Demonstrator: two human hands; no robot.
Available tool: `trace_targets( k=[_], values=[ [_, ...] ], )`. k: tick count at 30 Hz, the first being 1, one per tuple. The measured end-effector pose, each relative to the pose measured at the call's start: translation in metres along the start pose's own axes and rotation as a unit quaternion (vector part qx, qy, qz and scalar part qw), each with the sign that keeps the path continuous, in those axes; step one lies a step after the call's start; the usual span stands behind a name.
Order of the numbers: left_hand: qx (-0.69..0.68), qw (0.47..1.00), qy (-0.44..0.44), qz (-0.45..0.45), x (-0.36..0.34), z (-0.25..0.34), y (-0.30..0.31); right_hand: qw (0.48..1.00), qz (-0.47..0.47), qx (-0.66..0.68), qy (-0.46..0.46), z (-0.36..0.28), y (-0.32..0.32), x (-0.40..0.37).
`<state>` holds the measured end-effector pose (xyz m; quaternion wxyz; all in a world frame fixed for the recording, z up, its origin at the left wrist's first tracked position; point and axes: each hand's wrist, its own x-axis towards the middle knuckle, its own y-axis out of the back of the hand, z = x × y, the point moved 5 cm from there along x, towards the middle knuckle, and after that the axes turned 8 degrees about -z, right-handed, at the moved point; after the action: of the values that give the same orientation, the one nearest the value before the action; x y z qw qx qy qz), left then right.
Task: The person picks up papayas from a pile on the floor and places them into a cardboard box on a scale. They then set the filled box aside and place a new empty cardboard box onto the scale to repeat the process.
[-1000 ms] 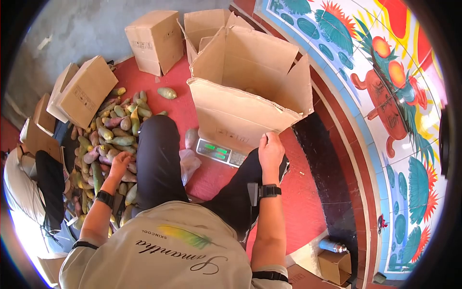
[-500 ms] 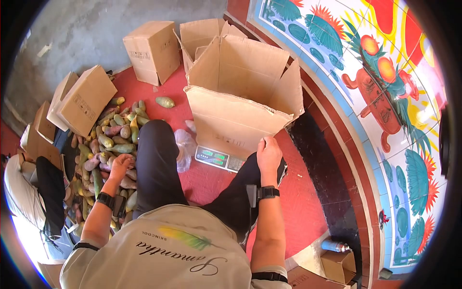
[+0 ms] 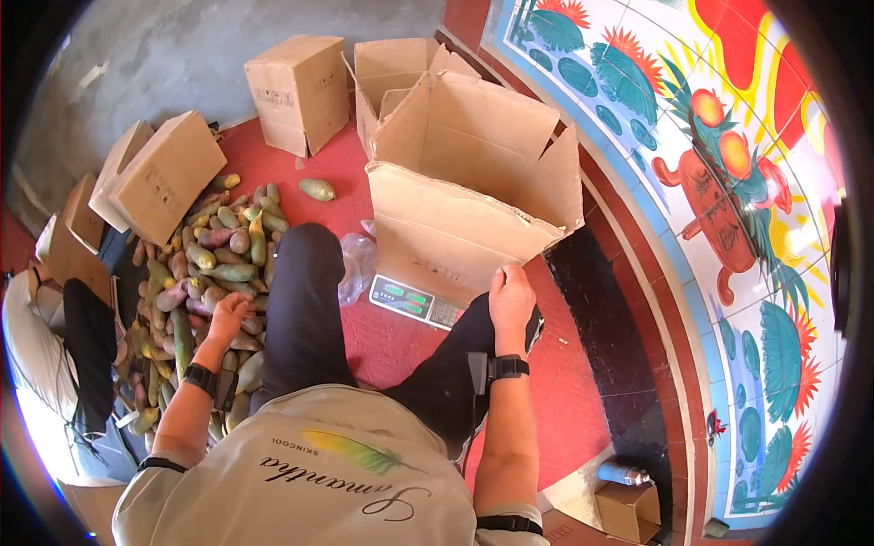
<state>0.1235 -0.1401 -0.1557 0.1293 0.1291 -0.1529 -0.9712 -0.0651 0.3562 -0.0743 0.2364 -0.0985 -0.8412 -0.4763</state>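
My left hand (image 3: 229,315) hovers at the edge of a heap of long green, yellow and purplish root-like vegetables (image 3: 229,272), its fingers loosely apart and holding nothing. Beside my right knee, my right hand (image 3: 513,300) is closed with the fingers curled in, close to the lower edge of a large cardboard box (image 3: 455,223). That box has its flaps up and stands on a digital scale (image 3: 414,302) whose green displays are lit. What lies at the bottom of the box is hidden by its front wall.
A clear plastic bag (image 3: 357,269) lies by my left knee. One loose vegetable (image 3: 317,189) rests on the red floor (image 3: 296,177). More cartons, including a closed carton (image 3: 298,96) and a tilted carton (image 3: 168,177), stand behind. Another person (image 3: 55,355) is at the left.
The view has shifted slightly, so the boxes sit a little further right in it. My hands stay in nearly the same places, beside the heap and the box.
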Motion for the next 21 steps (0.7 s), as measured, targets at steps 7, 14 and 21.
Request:
trace_targets(
  k=[7, 14, 21],
  values=[
    [0.003, 0.999, 0.038, -0.005, 0.002, -0.023, 0.002, 1.0, -0.004, -0.011, 0.002, 0.004, -0.003, -0.001],
    [-0.019, 0.993, 0.109, -0.029, 0.0, -0.061, -0.007, 1.0, -0.013, -0.023, 0.0, 0.004, 0.004, -0.004],
    [0.058, 0.974, 0.206, -0.079, -0.011, -0.123, -0.02, 0.999, -0.043, -0.008, -0.018, -0.001, 0.009, -0.005]
  ],
)
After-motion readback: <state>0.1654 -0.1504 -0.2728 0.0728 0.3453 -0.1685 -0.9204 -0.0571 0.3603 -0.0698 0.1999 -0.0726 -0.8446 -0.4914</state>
